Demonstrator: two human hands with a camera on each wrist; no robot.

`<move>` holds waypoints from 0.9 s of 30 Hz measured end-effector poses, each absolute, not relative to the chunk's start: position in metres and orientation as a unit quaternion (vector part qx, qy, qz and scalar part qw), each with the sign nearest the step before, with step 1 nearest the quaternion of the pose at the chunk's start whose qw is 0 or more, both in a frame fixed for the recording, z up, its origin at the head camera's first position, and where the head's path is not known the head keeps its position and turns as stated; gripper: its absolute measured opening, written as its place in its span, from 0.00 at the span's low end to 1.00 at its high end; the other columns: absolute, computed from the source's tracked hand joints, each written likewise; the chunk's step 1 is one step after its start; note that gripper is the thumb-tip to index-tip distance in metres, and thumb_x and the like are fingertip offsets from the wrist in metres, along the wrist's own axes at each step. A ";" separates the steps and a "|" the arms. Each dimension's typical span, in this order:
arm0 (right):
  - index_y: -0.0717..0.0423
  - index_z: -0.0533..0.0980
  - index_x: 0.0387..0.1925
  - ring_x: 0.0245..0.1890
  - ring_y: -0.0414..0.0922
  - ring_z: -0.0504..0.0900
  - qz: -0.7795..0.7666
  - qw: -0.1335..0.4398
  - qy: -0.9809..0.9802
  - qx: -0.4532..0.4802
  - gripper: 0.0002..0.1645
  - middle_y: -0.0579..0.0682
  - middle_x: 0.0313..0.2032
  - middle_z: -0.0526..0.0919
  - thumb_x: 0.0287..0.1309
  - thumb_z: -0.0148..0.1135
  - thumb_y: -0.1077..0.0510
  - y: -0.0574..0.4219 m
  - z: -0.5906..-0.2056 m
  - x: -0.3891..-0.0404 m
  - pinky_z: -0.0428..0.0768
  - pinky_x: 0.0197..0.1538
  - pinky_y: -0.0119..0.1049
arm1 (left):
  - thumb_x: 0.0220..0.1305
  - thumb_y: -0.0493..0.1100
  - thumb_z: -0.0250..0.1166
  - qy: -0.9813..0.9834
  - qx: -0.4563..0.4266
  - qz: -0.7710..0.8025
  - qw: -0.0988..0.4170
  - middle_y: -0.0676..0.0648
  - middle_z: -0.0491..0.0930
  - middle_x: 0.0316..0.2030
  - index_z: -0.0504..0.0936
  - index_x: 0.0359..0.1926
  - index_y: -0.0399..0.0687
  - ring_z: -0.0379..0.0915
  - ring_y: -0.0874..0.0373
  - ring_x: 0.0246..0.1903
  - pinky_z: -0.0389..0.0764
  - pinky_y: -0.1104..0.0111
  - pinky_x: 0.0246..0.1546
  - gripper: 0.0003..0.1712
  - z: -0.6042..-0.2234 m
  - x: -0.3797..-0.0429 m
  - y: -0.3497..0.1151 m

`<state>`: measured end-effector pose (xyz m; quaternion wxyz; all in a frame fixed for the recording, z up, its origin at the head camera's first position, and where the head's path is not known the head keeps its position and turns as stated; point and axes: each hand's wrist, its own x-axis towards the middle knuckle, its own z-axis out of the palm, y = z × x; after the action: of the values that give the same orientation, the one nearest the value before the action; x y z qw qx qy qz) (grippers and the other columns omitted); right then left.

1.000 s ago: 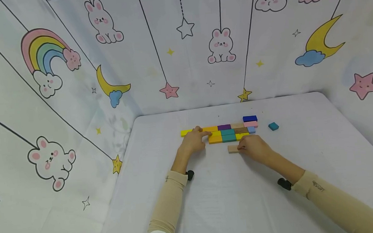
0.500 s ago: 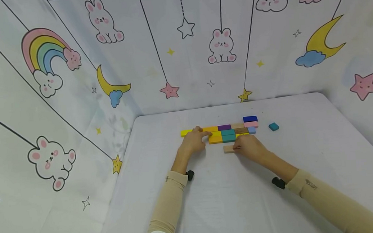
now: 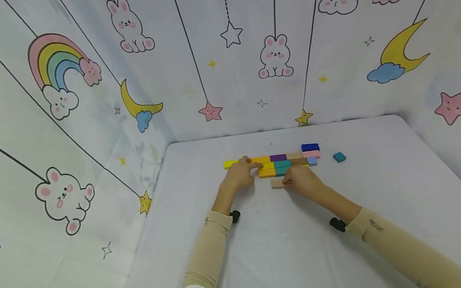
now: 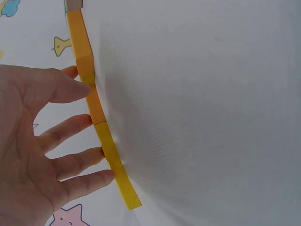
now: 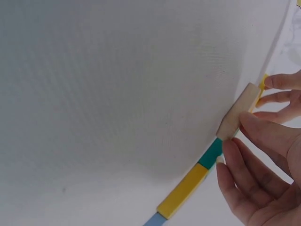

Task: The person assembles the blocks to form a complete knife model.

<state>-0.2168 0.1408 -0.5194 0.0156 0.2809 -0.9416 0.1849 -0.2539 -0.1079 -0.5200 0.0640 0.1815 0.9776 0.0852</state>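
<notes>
My right hand (image 3: 305, 181) pinches a plain wooden block (image 3: 277, 184) between thumb and fingers, just in front of the rows of coloured blocks. In the right wrist view that block (image 5: 237, 113) overlaps the row's near side, left of a teal block (image 5: 211, 151). My left hand (image 3: 238, 175) lies over the left end of the rows, its index finger reaching to a yellow block (image 3: 267, 165). Up close in the left wrist view, its extended fingers touch the side of a yellow block (image 4: 115, 155) and its thumb meets an orange one (image 4: 96, 106). The right hand hides part of the front row.
Farther back in the rows are a purple block (image 3: 278, 157) and a pink block (image 3: 310, 154), with a dark blue block (image 3: 310, 147) behind. One loose teal block (image 3: 339, 157) lies to the right on the white table (image 3: 270, 257). A patterned cloth (image 3: 169, 68) rises behind the table.
My right hand has slid left with the wooden block along the front of the rows, covering more of the front yellow block. The left hand has stayed in place.
</notes>
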 end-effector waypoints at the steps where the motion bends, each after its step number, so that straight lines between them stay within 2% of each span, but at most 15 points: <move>1: 0.55 0.91 0.39 0.39 0.48 0.86 0.183 0.014 -0.942 0.280 0.07 0.46 0.34 0.90 0.57 0.77 0.63 0.140 -0.519 -0.217 0.86 0.49 0.44 | 0.67 0.40 0.63 0.978 0.181 0.086 0.064 0.45 0.71 0.69 0.77 0.71 0.73 0.77 0.46 0.56 0.81 0.56 0.57 0.34 -0.521 -0.254 -0.108; 27: 0.56 0.91 0.39 0.39 0.49 0.87 0.168 0.031 -0.940 0.296 0.07 0.48 0.35 0.90 0.57 0.77 0.63 0.114 -0.519 -0.224 0.86 0.50 0.43 | 0.64 0.39 0.65 0.977 0.187 0.085 0.063 0.43 0.71 0.69 0.77 0.71 0.71 0.78 0.46 0.56 0.82 0.57 0.53 0.35 -0.514 -0.249 -0.109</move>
<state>-0.2242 0.1144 -0.5192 0.0310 0.2957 -0.9398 0.1684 -0.2494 -0.1089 -0.5139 0.0634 0.1869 0.9767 0.0847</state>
